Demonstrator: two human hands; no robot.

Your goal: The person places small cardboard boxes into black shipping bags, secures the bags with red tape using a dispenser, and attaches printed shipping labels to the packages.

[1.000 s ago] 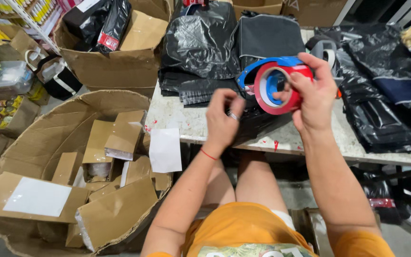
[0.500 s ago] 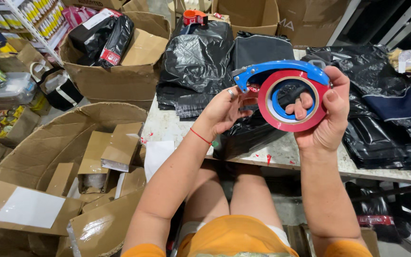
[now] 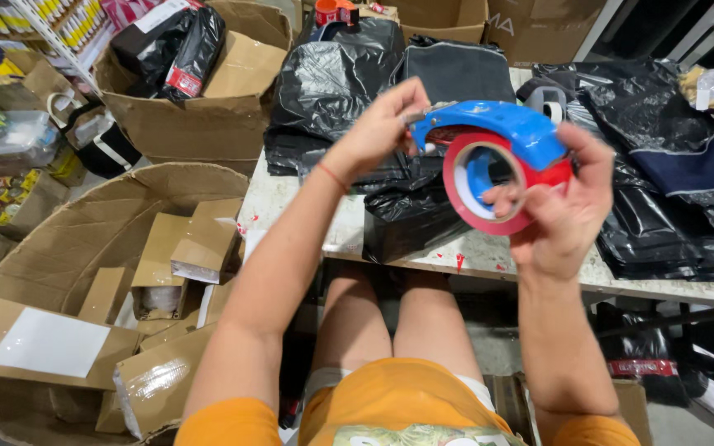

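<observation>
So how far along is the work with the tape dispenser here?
Done: black bags piled on the table. In hand: the right hand grips the blue tape dispenser; the left hand pinches its front end. Left: no tape pulled out; the nearest black bag lies untaped.

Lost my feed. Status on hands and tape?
Right hand holds tape dispenser by the roll. Left hand pinches its front end. Black bags beneath, nothing blocking.

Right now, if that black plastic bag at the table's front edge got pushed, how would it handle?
The black plastic bag looks crinkled and glossy, so probably floppy and somewhat slippery. It overhangs the table edge, so a push might slide it off.
</observation>
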